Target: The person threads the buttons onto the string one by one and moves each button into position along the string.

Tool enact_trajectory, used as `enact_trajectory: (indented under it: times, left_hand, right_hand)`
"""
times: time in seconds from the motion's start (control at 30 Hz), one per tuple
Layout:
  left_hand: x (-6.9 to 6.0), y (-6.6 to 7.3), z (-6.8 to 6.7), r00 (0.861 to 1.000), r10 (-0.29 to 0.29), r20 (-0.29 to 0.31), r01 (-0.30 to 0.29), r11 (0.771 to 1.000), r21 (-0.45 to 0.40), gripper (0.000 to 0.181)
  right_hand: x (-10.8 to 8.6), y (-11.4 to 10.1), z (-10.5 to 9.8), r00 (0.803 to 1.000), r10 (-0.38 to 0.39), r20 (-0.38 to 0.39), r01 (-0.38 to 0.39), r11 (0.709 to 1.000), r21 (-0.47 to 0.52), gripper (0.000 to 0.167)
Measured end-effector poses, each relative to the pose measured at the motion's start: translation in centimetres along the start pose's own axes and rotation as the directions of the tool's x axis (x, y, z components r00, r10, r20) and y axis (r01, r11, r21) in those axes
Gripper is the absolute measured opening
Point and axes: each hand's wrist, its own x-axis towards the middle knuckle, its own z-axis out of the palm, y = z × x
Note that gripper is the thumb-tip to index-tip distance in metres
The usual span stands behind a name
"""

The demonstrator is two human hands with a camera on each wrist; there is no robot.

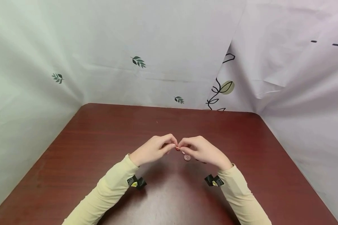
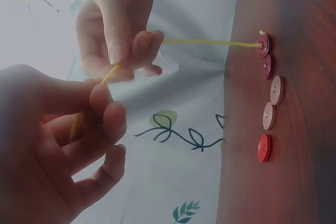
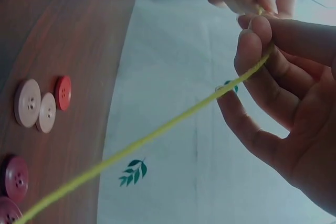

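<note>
Over the table's middle, the fingertips of my left hand (image 1: 155,150) and right hand (image 1: 204,151) come close together. In the left wrist view each pinches a yellow yarn (image 2: 207,42) between thumb and fingers. From the right hand the yarn runs taut to a maroon button (image 2: 263,46) on the table, with a short end showing beyond it. Another maroon button (image 2: 268,67) touches that one. Two pale pink buttons (image 3: 27,103) (image 3: 46,113) and a red button (image 3: 63,93) continue the row. Behind the hands in the head view, the yarn is too thin to make out.
A dark red-brown wooden table (image 1: 107,125) lies under the hands. White cloth (image 1: 169,47) with leaf prints hangs around its back and sides. Black wrist cameras (image 1: 136,182) sit on both light yellow sleeves (image 1: 110,187).
</note>
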Motion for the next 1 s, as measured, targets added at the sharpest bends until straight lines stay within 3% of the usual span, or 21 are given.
enact_trajectory:
  times: [0.2,0.4,0.57,0.7,1.0]
  left_hand:
    - [-0.1,-0.1,0.0,0.999,-0.032,-0.005,0.032,0.999,0.01,0.004]
    - [-0.1,-0.3,0.0,0.997,-0.066,-0.028,0.067,0.997,0.026,0.007]
    - [0.0,-0.4,0.1,0.991,-0.113,-0.075,0.115,0.993,0.029,0.014]
    - [-0.1,-0.4,0.2,0.988,-0.138,-0.067,0.138,0.99,0.001,0.012]
    - [0.0,-0.3,0.5,0.992,-0.112,-0.053,0.112,0.994,-0.008,0.004]
  right_hand:
    - [-0.7,0.3,-0.7,0.997,0.074,0.015,-0.074,0.997,-0.007,0.015]
    - [-0.7,0.9,-1.6,0.999,-0.032,-0.028,0.028,0.987,-0.156,0.01]
    - [-0.8,1.3,-2.1,0.999,-0.03,-0.023,0.025,0.978,-0.208,0.008]
    - [-0.9,1.5,-2.2,1.0,-0.019,-0.009,0.016,0.969,-0.245,0.009]
    - [-0.7,1.3,-1.9,1.0,-0.006,0.025,0.011,0.98,-0.2,0.005]
